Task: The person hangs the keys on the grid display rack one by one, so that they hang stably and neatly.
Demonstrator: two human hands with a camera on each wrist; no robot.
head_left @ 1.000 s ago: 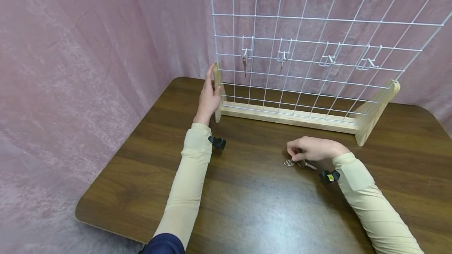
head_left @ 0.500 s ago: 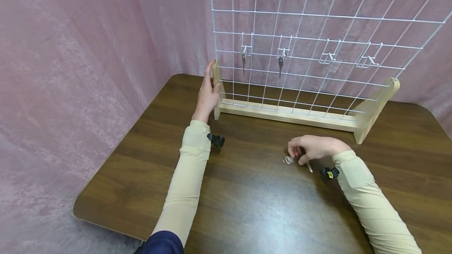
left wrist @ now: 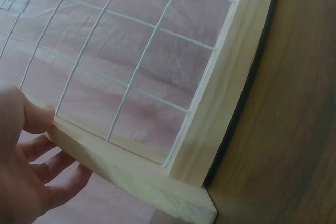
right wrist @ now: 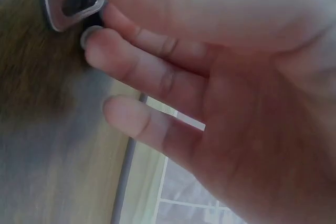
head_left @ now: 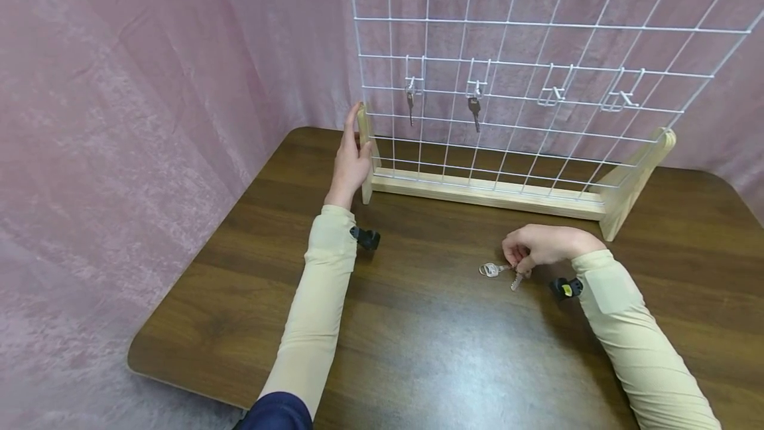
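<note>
On the left, my left hand (head_left: pixel 351 161) grips the wooden side support (head_left: pixel 365 144) of a white wire grid rack. The left wrist view has the thumb on one face of the wood (left wrist: pixel 136 182) and the fingers curled behind it. Low over the table, my right hand (head_left: pixel 552 244) pinches a silver key (head_left: pixel 516 281) between thumb and fingers, its blade pointing down toward me. A second key (head_left: pixel 491 270) with a ring lies just left of those fingertips. Close up in the right wrist view, a metal key head (right wrist: pixel 55 11) shows beside the fingertips, partly hidden by the hand.
Several white hooks are on the wire grid (head_left: pixel 531 62). Single keys hang from the left hook (head_left: pixel 410 108) and the one beside it (head_left: pixel 474 111); the two right hooks (head_left: pixel 621 99) are bare. More keys hang along the top. Pink curtain (head_left: pixel 179 118) surrounds the brown table (head_left: pixel 268 297).
The right hand has shifted slightly right, its thumb and fingers parting, then closing on a key and drawing it from the other. The second hanging key has swung. The left hand stays in place.
</note>
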